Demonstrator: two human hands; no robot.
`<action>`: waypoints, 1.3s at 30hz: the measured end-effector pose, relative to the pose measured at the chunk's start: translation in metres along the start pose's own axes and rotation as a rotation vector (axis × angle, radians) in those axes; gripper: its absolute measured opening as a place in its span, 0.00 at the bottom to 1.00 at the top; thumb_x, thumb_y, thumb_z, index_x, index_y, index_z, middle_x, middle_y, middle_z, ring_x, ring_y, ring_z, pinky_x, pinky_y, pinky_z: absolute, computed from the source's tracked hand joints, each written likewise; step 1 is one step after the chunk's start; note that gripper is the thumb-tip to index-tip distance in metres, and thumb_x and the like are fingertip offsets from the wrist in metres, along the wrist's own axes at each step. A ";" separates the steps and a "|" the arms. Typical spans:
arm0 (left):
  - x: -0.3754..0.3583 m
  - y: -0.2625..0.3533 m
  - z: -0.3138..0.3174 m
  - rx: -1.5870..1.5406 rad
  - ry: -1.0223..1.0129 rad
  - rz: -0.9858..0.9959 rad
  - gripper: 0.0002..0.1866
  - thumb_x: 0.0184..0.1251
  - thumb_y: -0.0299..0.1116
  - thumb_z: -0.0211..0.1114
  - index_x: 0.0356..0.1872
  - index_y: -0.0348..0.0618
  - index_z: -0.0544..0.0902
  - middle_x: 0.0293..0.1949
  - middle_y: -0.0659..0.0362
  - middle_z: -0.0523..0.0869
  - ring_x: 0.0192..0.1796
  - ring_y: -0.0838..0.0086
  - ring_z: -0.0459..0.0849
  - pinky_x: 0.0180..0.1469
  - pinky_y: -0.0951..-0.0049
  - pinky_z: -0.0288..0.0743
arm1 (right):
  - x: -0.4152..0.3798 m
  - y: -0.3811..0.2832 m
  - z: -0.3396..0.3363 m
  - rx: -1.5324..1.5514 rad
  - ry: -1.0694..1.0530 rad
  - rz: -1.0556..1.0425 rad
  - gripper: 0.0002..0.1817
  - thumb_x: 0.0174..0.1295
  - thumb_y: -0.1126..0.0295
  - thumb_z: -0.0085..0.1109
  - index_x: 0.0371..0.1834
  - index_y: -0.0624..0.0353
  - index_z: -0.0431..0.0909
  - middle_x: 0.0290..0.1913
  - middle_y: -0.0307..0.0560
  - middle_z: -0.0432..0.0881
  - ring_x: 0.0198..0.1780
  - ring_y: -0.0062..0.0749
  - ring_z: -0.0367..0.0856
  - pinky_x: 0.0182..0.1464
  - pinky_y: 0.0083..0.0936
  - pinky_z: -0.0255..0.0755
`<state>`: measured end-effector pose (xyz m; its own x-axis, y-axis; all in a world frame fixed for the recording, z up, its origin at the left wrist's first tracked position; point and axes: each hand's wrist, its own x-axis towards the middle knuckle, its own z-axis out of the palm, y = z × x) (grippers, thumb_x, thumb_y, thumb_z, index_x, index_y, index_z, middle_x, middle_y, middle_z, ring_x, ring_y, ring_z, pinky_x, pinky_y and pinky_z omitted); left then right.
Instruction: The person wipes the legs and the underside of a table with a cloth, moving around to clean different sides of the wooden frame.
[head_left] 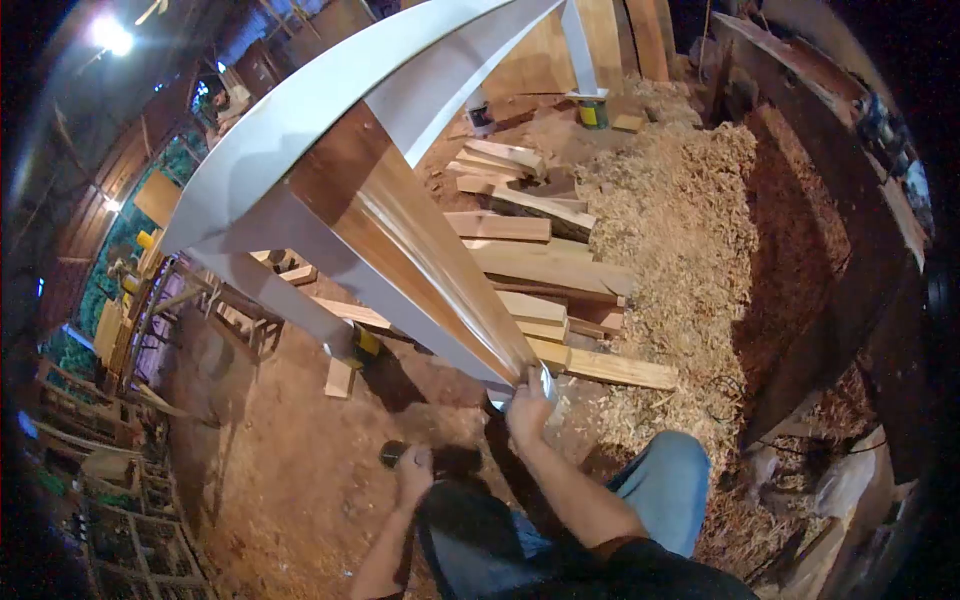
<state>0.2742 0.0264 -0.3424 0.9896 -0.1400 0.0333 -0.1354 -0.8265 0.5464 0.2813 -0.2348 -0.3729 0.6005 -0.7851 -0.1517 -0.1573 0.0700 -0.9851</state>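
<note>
A dark cylindrical object lies across my left hand, whose fingers are closed around it, low over the dirt floor. My right hand is up against the near, narrow end of a tapered wooden leg with a brown, shiny face and pale sides. Its fingers are closed there, and a small white piece shows beside them; what they hold is partly hidden. The leg joins a large curved, pale-coated frame that stands on further legs.
Several sawn boards lie stacked beyond the leg. Wood shavings cover the floor to the right. Cans sit under the far legs, another can at the left. A wooden rack stands at the lower left.
</note>
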 end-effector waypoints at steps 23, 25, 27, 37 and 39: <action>0.001 0.014 -0.001 0.078 0.015 -0.070 0.12 0.65 0.35 0.64 0.44 0.40 0.86 0.40 0.42 0.87 0.45 0.49 0.86 0.49 0.59 0.78 | -0.038 -0.056 0.003 -0.054 -0.070 -0.342 0.48 0.55 0.69 0.59 0.79 0.68 0.46 0.78 0.72 0.50 0.79 0.64 0.49 0.80 0.44 0.45; 0.005 0.002 0.004 0.112 0.015 -0.045 0.12 0.65 0.36 0.64 0.44 0.40 0.86 0.40 0.43 0.87 0.45 0.49 0.86 0.49 0.59 0.78 | -0.033 -0.080 0.003 0.066 -0.097 -0.394 0.48 0.55 0.67 0.59 0.79 0.68 0.46 0.78 0.72 0.50 0.80 0.65 0.48 0.79 0.46 0.45; 0.006 -0.007 0.007 0.098 0.007 -0.055 0.12 0.66 0.36 0.64 0.44 0.40 0.86 0.41 0.44 0.88 0.45 0.50 0.87 0.50 0.60 0.79 | -0.028 -0.182 -0.007 0.169 -0.088 -0.686 0.49 0.55 0.66 0.59 0.79 0.70 0.45 0.78 0.73 0.49 0.80 0.67 0.46 0.79 0.50 0.45; 0.008 0.000 0.009 0.040 0.003 -0.021 0.12 0.67 0.37 0.62 0.43 0.40 0.86 0.41 0.43 0.88 0.46 0.48 0.86 0.51 0.59 0.79 | -0.014 -0.284 -0.020 0.226 -0.134 -1.062 0.48 0.57 0.60 0.60 0.77 0.74 0.48 0.77 0.79 0.47 0.79 0.73 0.45 0.78 0.55 0.43; 0.006 -0.002 0.009 0.060 0.014 -0.032 0.12 0.67 0.37 0.62 0.42 0.40 0.86 0.40 0.42 0.87 0.46 0.48 0.86 0.50 0.58 0.78 | -0.010 -0.183 -0.008 0.242 -0.163 -0.811 0.45 0.60 0.60 0.57 0.75 0.77 0.49 0.77 0.80 0.47 0.79 0.74 0.45 0.78 0.54 0.43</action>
<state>0.2803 0.0224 -0.3507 0.9939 -0.1062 0.0284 -0.1062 -0.8616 0.4964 0.2976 -0.2443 -0.1906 0.5629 -0.5521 0.6151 0.5293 -0.3308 -0.7813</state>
